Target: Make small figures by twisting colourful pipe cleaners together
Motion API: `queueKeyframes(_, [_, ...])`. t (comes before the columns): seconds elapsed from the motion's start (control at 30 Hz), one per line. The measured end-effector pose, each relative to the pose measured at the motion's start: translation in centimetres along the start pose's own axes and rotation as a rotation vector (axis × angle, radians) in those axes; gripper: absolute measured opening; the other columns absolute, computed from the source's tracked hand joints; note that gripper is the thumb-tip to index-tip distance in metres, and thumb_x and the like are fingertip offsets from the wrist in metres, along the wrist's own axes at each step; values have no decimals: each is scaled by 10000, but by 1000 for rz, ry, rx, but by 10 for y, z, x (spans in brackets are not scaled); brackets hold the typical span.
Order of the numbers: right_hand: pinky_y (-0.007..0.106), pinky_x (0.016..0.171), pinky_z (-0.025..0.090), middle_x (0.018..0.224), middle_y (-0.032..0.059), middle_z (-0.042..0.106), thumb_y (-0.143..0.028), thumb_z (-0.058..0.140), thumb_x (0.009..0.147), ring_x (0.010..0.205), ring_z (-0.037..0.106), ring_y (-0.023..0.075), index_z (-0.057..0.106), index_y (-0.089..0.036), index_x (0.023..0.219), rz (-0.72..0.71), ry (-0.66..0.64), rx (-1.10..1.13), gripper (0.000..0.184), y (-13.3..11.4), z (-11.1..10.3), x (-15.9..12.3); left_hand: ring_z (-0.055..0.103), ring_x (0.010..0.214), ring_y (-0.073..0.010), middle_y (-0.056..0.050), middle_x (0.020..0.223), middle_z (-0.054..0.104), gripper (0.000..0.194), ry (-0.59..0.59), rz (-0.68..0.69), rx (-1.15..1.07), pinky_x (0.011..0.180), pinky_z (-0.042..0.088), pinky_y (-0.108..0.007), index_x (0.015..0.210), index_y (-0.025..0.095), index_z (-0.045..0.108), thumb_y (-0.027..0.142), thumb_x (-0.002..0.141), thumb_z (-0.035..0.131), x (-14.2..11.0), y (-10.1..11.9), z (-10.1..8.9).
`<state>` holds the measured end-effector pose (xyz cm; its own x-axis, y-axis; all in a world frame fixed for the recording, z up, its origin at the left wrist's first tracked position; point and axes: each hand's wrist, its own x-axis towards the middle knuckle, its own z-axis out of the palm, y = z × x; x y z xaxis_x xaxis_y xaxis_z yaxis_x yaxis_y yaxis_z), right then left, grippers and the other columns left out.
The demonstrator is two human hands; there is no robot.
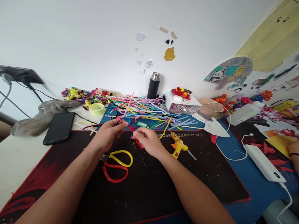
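Observation:
Between my two hands runs a red pipe cleaner (130,128). My left hand (109,132) is closed in a pinch on it, with a small pink piece (119,118) showing above the fingertips. Fingers and thumb of my right hand (146,140) pinch the pipe cleaner lower down, and its red end sticks out below them. Scissors with one yellow and one red handle (121,158) lie on the dark mat under my left hand. To the right of my right hand is a yellow glue gun (178,145) with a glue stick in its back.
Many coloured pipe cleaners (140,107) are heaped behind my hands. A black flask (153,86) stands by the wall, next to a white box (182,104). At left lie a phone (59,128) and a grey plush (46,113); at right, a white power bank (265,163).

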<state>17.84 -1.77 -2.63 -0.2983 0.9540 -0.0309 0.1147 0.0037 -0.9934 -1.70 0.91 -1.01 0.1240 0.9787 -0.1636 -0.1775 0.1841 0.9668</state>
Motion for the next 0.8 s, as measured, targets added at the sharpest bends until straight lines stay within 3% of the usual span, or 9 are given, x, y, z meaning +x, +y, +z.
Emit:
queueKeyframes(0.4, [268,534,320,599,-61,482,-564,680,947,532,421,122,690,-200,860,-6,-11,31,375,-4,0,-1,285,495,-66,81,568,419,480,26,-20,-10,459,164,-228,753,177,631,494,624,968,-1,2,3])
queueKeyframes(0.6, [260,568,359,701,-29,570,-612,720,917,609,460,124,678,-192,840,-54,-39,-5,429,-7,0,-2,277,475,-60,93,550,391,496,32,-16,-36,455,160,-229,704,195,562,472,617,965,1,2,0])
queueKeyframes(0.8, [263,531,307,622,-51,490,-545,670,956,547,399,116,637,-204,796,-36,4,-8,379,-1,-3,2,279,489,-61,85,566,386,468,51,12,-66,450,170,-218,681,189,560,454,655,945,4,-1,-2])
